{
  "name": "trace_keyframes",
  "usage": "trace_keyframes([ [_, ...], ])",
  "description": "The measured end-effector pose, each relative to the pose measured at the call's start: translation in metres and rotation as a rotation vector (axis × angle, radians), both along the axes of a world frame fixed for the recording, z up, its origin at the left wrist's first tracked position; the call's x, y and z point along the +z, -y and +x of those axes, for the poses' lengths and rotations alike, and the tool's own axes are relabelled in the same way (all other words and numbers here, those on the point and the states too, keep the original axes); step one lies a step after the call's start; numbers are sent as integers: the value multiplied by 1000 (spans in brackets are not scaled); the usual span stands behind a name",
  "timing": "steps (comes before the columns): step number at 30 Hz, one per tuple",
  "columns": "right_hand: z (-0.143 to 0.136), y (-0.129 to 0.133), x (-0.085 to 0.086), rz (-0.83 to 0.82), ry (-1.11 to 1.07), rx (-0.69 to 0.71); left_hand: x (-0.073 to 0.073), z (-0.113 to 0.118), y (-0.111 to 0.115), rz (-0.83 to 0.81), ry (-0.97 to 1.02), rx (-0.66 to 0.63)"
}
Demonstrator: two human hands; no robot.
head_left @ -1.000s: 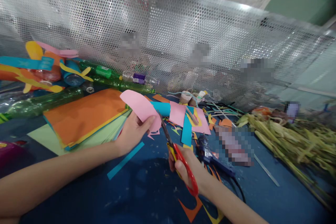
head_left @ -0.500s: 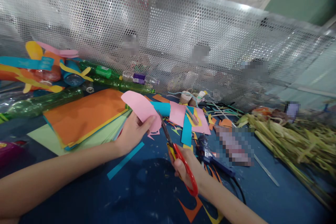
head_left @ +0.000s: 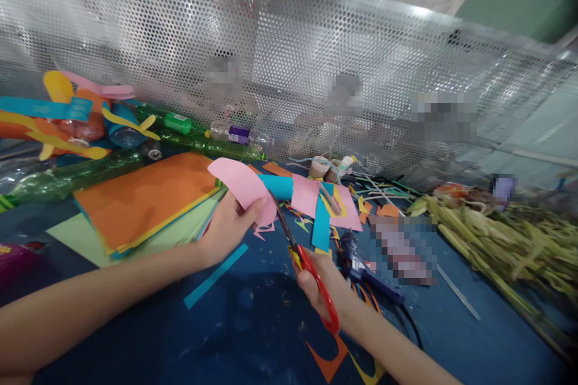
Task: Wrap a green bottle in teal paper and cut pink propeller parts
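Observation:
My left hand point(head_left: 230, 225) pinches a rounded strip of pink paper point(head_left: 241, 183) between thumb and fingers, above the blue tabletop point(head_left: 217, 337). In my right hand point(head_left: 323, 286) is a pair of red-handled scissors point(head_left: 326, 304), its blades pointing up and left. The blade tips are at the right edge of the pink paper; whether they touch it I cannot tell. Left of my left hand lies a stack of coloured paper point(head_left: 144, 198), orange on top. A narrow blue paper strip point(head_left: 215, 277) rests below my left wrist.
A blue glue gun point(head_left: 372, 280) with a black cord lies right of my right hand. Paper offcuts point(head_left: 329, 361) are scattered around. Green bottles point(head_left: 81, 174) and paper-and-bottle planes point(head_left: 85, 114) stand at left, dried husks point(head_left: 506, 240) at right. A perforated metal panel point(head_left: 289, 60) closes the back.
Very little differs. The pink paper and scissors have shifted very slightly; both hands keep their hold.

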State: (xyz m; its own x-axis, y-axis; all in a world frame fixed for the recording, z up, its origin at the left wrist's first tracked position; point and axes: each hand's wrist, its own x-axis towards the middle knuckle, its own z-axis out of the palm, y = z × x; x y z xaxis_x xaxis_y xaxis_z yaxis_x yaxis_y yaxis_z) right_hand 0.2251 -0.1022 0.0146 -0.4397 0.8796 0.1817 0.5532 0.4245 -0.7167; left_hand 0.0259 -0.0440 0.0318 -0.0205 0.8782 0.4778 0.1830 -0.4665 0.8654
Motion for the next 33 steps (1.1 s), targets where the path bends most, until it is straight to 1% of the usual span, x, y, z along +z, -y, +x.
trace_keyframes([
  [4,1,-2,1,36,57,-25,-1,-1,-3,-14,-24,9],
  [7,1,-5,5,38,113,-136,-3,-1,-5,-91,-38,-33],
  [10,4,-11,7,21,231,-326,-7,2,-6,-184,-27,-136],
  [12,8,-16,6,44,328,-402,-13,4,-7,-219,5,-229],
  [15,13,-21,2,124,499,-433,-21,5,-8,-288,3,-369],
  [17,14,-21,0,165,624,-453,-25,6,-7,-334,-35,-430],
  [21,8,-15,-1,222,730,-494,-30,7,-2,-336,-23,-570],
  [24,3,-8,2,284,762,-477,-32,9,1,-356,30,-694],
  [27,1,-5,5,407,683,-423,-32,10,3,-364,76,-735],
  [28,1,-5,6,445,627,-376,-33,10,4,-363,79,-738],
  [30,2,-5,5,497,519,-234,-34,10,5,-374,78,-752],
  [32,3,-7,2,531,443,-93,-35,10,6,-407,76,-794],
  [33,3,-7,0,542,415,-49,-36,9,6,-427,75,-820],
])
